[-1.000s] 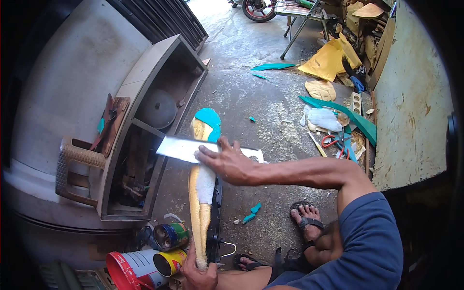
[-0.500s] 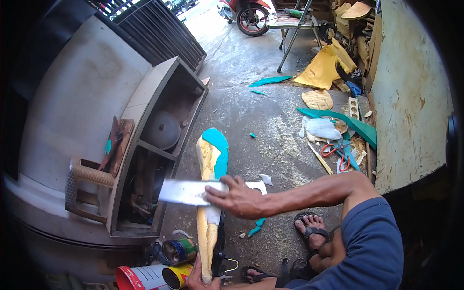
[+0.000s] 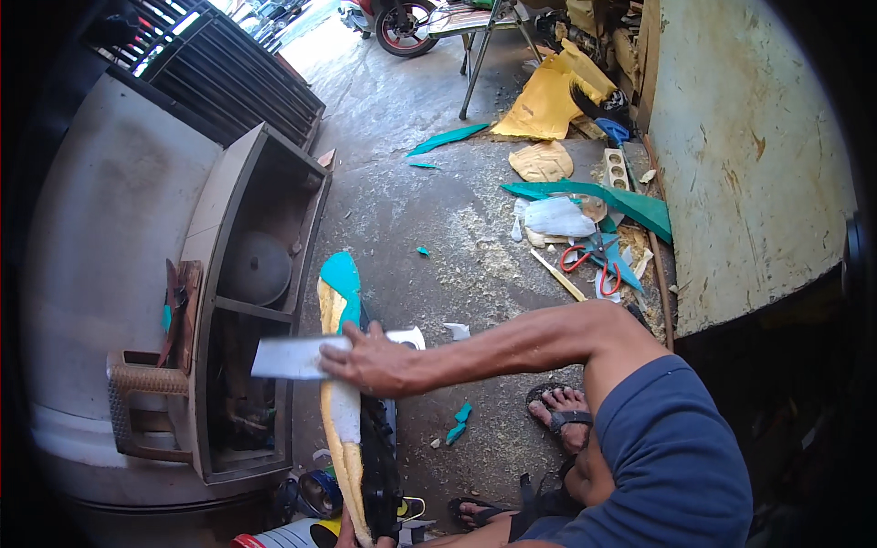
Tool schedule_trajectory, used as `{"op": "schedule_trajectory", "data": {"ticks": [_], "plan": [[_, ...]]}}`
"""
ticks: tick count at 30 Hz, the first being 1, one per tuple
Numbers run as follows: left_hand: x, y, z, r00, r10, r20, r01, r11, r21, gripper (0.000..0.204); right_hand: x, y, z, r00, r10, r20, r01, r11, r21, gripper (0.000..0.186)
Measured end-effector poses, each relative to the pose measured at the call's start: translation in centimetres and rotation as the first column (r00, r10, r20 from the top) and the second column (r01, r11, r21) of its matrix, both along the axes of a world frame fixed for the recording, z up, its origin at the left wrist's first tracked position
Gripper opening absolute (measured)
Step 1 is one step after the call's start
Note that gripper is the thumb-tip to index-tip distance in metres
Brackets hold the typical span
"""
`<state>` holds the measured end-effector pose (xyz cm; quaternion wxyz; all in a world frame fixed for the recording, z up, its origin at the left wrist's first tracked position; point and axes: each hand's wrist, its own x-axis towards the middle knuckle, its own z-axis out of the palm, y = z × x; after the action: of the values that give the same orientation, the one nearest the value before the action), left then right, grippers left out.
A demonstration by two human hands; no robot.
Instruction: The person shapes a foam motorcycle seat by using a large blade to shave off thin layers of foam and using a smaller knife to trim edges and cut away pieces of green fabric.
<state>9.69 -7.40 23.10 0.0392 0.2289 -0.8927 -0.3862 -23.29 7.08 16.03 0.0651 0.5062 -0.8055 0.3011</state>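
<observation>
A long motorcycle seat (image 3: 341, 411) of yellow foam, with teal and whitish foam patches on top and a black base, stands in front of me, its near end low in the picture. My right hand (image 3: 370, 363) is closed on a wide, flat silvery blade (image 3: 290, 358) with a white handle end, which lies crosswise over the foam just below the teal patch. The blade's exact kind is hard to tell because it is smeared by motion. My left hand (image 3: 347, 532) is at the seat's near end, mostly cut off and hidden, with its fingers not clearly visible.
An open grey cabinet holding a round lidded pot (image 3: 258, 267) stands on the left, beside a woven-pattern plastic stool (image 3: 151, 402). On the right lie red-handled scissors (image 3: 589, 260), teal foam offcuts (image 3: 630, 205) and a power strip (image 3: 617, 169). Crumbs cover the floor; cans stand near my left hand.
The view has swung right, so everything sits further left. The seat has tipped and shows more black base. My right hand still holds the blade across the foam.
</observation>
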Motion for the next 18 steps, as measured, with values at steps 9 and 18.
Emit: {"op": "schedule_trajectory", "data": {"ticks": [9, 18], "plan": [[-1.7, 2.6, 3.7, 0.999, -0.039, -0.019, 0.040, 0.996, 0.075, 0.071, 2.6, 0.4, -0.1, 0.991, 0.040, -0.127, -0.045, 0.998, -0.041, 0.049], [-2.4, 2.6, 2.0, 0.997, -0.038, -0.067, 0.043, 0.996, 0.076, 0.068, 1.7, 0.9, -0.3, 0.994, 0.048, -0.095, -0.052, 0.998, -0.043, 0.057]]}}
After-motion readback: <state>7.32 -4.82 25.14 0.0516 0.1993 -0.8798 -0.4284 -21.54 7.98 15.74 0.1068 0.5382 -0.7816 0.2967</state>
